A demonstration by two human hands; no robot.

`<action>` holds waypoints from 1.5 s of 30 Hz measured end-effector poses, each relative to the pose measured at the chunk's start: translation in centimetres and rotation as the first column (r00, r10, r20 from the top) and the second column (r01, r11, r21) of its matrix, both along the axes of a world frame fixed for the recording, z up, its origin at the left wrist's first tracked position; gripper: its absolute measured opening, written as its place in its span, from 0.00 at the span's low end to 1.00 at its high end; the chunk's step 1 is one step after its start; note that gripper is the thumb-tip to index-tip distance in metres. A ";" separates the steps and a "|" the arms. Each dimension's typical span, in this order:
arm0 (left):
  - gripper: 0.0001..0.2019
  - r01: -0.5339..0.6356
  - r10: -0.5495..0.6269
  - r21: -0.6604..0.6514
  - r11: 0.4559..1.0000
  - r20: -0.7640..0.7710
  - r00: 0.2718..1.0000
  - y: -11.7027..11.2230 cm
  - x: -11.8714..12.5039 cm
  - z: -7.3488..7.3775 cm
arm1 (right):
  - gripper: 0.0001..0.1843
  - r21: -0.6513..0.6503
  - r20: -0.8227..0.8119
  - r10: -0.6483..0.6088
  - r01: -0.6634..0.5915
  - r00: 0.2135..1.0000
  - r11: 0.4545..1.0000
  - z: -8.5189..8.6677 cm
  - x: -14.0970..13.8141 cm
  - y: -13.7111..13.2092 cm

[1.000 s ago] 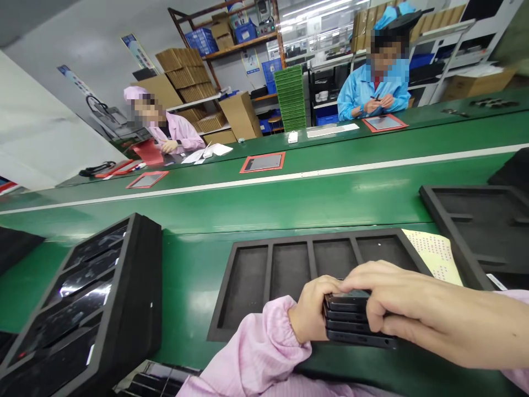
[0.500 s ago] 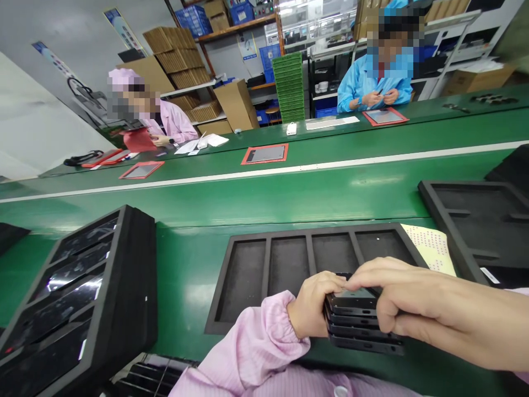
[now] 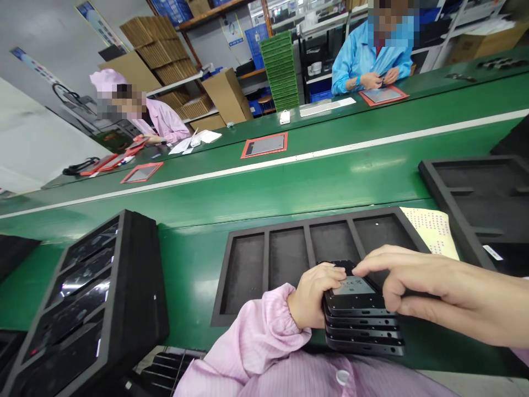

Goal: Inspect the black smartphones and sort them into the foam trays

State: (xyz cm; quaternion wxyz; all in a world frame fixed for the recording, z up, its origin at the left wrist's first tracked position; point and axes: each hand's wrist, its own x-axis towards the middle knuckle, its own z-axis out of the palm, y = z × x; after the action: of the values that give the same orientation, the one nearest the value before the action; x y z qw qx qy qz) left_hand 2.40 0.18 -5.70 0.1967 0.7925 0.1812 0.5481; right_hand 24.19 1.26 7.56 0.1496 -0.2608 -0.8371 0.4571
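Observation:
Near the table's front edge stands a stack of several dark phone bodies [image 3: 363,333]. My left hand [image 3: 314,295] is closed around the stack's left side, its fingers lying over the top phone [image 3: 353,285]. That phone shows a grey label with printed marks. From the right comes my right hand [image 3: 430,286], its index finger stretched over the top phone near the far edge. Its other fingers bend beside the stack's right side; I see nothing held in them. Behind the stack lies a black foam tray [image 3: 267,259] with rectangular compartments.
Stacked black foam trays [image 3: 140,286] with glossy phones stand on the left. Another black tray [image 3: 450,204] and a yellow printed sheet [image 3: 432,226] are at right. Red-edged pads [image 3: 264,145] lie across the green table. Two people work on the far side.
My view has shifted slightly. The right hand has drawn back a little to the right, and more of the top phone's label shows. The left hand keeps its hold.

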 end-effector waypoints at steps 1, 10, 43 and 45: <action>0.15 0.003 -0.003 -0.004 1.000 -0.002 1.000 0.0 0.0 0.0 | 0.12 -0.005 -0.006 -0.002 0.002 1.000 1.000 -0.1 0.0 -0.1; 0.16 0.037 -0.037 -0.056 0.998 -0.009 0.999 -0.2 -0.3 0.1 | 0.14 -0.029 -0.002 -0.004 0.004 1.000 1.000 -0.4 0.2 -0.1; 0.13 0.067 -0.068 -0.139 0.988 -0.003 0.998 -0.1 -0.3 0.5 | 0.13 0.266 0.010 0.140 -0.138 0.990 0.954 0.0 -1.7 0.4; 0.13 0.072 -0.073 -0.145 0.987 -0.004 0.997 -0.1 -0.4 0.5 | 0.13 0.334 0.052 0.164 -0.172 0.985 0.927 0.2 -2.0 0.5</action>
State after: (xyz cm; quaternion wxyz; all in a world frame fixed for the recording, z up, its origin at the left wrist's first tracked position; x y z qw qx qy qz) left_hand 2.05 0.04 -5.17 0.2725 0.7848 0.1926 0.5222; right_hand 22.16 1.79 7.79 0.1426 -0.1640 -0.9239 0.3150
